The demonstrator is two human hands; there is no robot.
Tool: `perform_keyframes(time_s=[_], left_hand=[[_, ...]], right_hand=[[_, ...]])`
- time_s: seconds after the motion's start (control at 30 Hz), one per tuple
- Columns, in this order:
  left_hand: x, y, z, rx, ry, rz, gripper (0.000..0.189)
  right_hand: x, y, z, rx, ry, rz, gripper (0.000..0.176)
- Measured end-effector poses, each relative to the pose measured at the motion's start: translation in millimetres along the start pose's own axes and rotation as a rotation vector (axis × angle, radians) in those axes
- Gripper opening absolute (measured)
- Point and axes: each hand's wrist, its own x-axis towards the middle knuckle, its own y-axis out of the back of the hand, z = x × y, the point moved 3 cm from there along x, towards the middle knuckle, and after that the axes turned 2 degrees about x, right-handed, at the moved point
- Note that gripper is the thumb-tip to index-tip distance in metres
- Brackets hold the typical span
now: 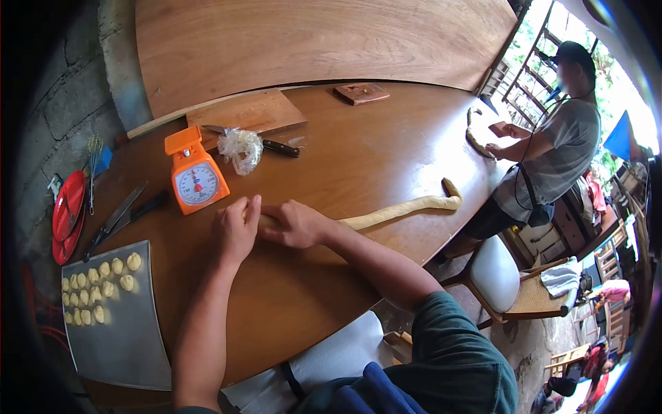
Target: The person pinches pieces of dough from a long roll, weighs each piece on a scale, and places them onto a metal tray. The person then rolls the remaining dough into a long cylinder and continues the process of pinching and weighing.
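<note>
A long pale dough rope (400, 210) lies across the brown table and bends at its far right end. My right hand (298, 223) is closed around the rope near its left end. Beside it, my left hand (238, 226) is closed on the tip of the rope, with the thumb upward; its fingers partly hide the dough. Just beyond my hands stands an orange kitchen scale (196, 178) with a round dial. To the left, a metal baking tray (124, 348) holds several small dough pieces (96, 293) in rows.
Knives (117, 217) lie left of the scale. A crumpled plastic bag (241, 148) and another knife (281, 148) are behind it, near a wooden board (255, 114). Red plates (67, 210) are at the left edge. Another person (565, 138) handles dough at the table's right end, near a chair (493, 276).
</note>
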Motion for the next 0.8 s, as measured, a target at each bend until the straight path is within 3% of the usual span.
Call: perform_keyframes(time_s=[0.07,0.1,0.17,0.3,0.37,0.5,0.57,0.67,0.8], left_hand=[[-2,1,4,-0.028,-0.042,0.013,0.042],[-2,1,6,-0.055,-0.083,0.032,0.039],[-3,-1,11,-0.086,-0.138,0.062,0.035],[-4,-3,17,-0.138,-0.236,0.113,0.026],[-5,-3,15,-0.158,-0.18,0.07,0.029],[-5,-1,14,-0.154,-0.069,0.025,0.035],[-6,-5,11,-0.124,-0.087,0.046,0.037],[-5,-6,8,-0.023,-0.111,0.075,0.04],[-2,0,11,0.129,-0.127,0.103,0.043]], right_hand=[[3,4,7,0.312,0.094,-0.053,0.042],[3,10,5,0.313,0.089,-0.048,0.042],[0,13,2,0.461,-0.096,-0.295,0.036],[-1,8,17,0.625,-0.06,-0.308,0.035],[-4,7,14,0.718,-0.161,-0.318,0.036],[-3,9,5,0.577,-0.13,-0.263,0.033],[-3,12,0,0.4,0.071,-0.161,0.031],[-3,5,4,0.165,0.156,-0.029,0.03],[-3,2,-5,0.09,0.124,0.026,0.032]])
